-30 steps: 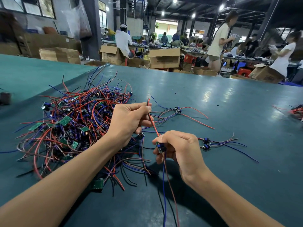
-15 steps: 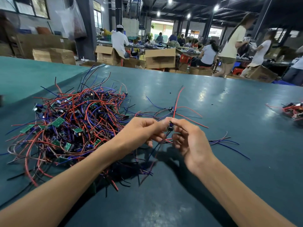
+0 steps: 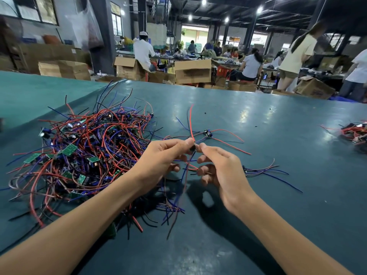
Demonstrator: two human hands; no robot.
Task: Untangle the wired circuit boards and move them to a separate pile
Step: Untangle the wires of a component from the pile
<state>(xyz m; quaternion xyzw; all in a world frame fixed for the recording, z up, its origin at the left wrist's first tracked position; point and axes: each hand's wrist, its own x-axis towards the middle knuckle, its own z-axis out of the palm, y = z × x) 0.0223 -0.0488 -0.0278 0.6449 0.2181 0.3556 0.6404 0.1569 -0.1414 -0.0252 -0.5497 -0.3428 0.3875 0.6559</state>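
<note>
I am pinching a small wired board (image 3: 193, 148) between the curled fingertips of my left hand (image 3: 164, 157) and right hand (image 3: 222, 169), just beside the tangled pile (image 3: 83, 155).

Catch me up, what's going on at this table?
A person is sorting wired circuit boards. The left hand and right hand both pinch one small wired board above the teal table, its red and blue leads trailing. The big tangled pile lies to the left; a few separated boards lie to the right, just beyond the hands.
</note>
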